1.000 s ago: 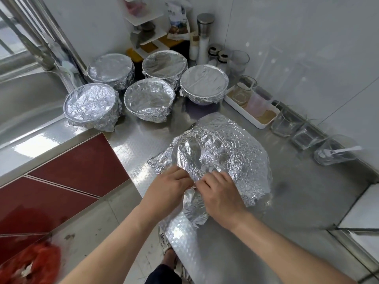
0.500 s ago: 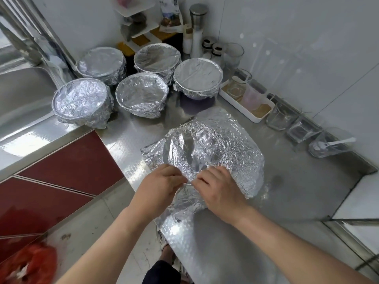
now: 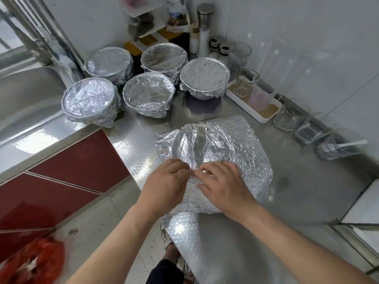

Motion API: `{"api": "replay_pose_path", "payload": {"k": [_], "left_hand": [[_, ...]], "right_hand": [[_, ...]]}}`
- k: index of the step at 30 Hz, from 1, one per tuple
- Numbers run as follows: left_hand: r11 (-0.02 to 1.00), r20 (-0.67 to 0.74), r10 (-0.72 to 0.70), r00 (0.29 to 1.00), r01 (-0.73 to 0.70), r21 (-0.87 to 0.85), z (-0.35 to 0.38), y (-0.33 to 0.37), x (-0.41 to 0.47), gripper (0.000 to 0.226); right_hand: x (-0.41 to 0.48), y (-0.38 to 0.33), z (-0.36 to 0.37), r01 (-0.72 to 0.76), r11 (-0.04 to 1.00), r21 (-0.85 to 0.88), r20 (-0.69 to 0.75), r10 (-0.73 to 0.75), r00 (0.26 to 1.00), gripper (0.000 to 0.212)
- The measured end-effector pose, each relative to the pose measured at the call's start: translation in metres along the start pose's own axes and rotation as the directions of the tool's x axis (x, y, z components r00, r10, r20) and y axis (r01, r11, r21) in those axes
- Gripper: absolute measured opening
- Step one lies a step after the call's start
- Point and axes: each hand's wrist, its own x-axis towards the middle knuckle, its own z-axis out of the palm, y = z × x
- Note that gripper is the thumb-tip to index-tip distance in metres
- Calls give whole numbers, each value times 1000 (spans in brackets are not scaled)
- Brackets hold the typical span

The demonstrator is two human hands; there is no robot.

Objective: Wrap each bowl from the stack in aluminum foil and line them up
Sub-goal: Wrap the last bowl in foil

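Observation:
A crumpled sheet of aluminium foil (image 3: 229,148) lies draped over a bowl on the steel counter (image 3: 297,181); the bowl itself is hidden under it. My left hand (image 3: 166,187) and my right hand (image 3: 223,185) meet at the near edge of the foil and both pinch it there. Behind them stand several foil-wrapped bowls in two rows: one at the front left (image 3: 90,101), one beside it (image 3: 148,95), and one at the right (image 3: 204,80) whose purple base shows below the foil.
A sink (image 3: 24,95) lies at the left. A white tray (image 3: 264,117) with jars, glass containers (image 3: 311,132) and a spice rack (image 3: 151,31) line the back wall. The counter edge drops to red cabinet fronts (image 3: 67,167) and the floor.
The view has shifted slightly. Both hands stay at the near foil edge, working it together; the foil has been pulled tighter over the bowl.

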Motion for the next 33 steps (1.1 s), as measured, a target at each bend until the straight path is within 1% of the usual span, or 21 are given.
{"api": "replay_pose_path", "payload": {"k": [3, 8, 10, 12, 13, 15, 16, 18, 20, 24, 28, 31, 33], "left_hand": [[999, 33, 36, 999, -36, -23, 4, 6, 0, 27], [999, 41, 27, 999, -25, -40, 11, 5, 2, 29], [999, 26, 28, 999, -27, -30, 11, 3, 3, 23], [1000, 6, 9, 1000, -9, -16, 10, -1, 3, 11], [1000, -3, -15, 1000, 15, -17, 10, -2, 3, 15], [999, -18, -36, 999, 36, -18, 9, -3, 3, 12], [999, -17, -41, 999, 40, -31, 9, -2, 3, 16], [997, 3, -32, 999, 32, -75, 9, 3, 4, 26], [996, 9, -16, 1000, 16, -90, 11, 7, 4, 28], [998, -28, 7, 1000, -9, -56, 19, 5, 7, 22], [998, -57, 65, 996, -66, -13, 26, 3, 8, 8], [997, -76, 73, 994, -74, -8, 23, 2, 10, 8], [998, -84, 69, 994, -70, -6, 18, -1, 11, 9]], "right_hand": [[-8, 14, -5, 39, 999, 37, -9, -39, 999, 16], [-11, 24, -3, 62, 996, 67, 16, -63, 998, 16], [-11, 27, -1, 77, 994, 81, 16, -79, 997, 16], [-12, 32, 0, 79, 993, 86, 8, -80, 997, 15], [-12, 34, 0, 76, 994, 80, -6, -76, 997, 16], [-11, 35, -1, 77, 995, 65, -48, -74, 996, 14], [-11, 34, 0, 80, 995, 56, -68, -76, 995, 12], [-10, 31, 2, 77, 997, 28, -107, -74, 991, 10], [-10, 29, 6, 66, 998, 4, -134, -64, 989, 8], [-9, 29, 9, 70, 997, -31, -154, -74, 985, 6], [-6, 27, 11, 59, 997, -57, -161, -68, 985, 10], [-3, 20, 13, 13, 997, -70, -154, -24, 988, 13], [1, 11, 14, -32, 997, -73, -132, 22, 991, 12]]}}
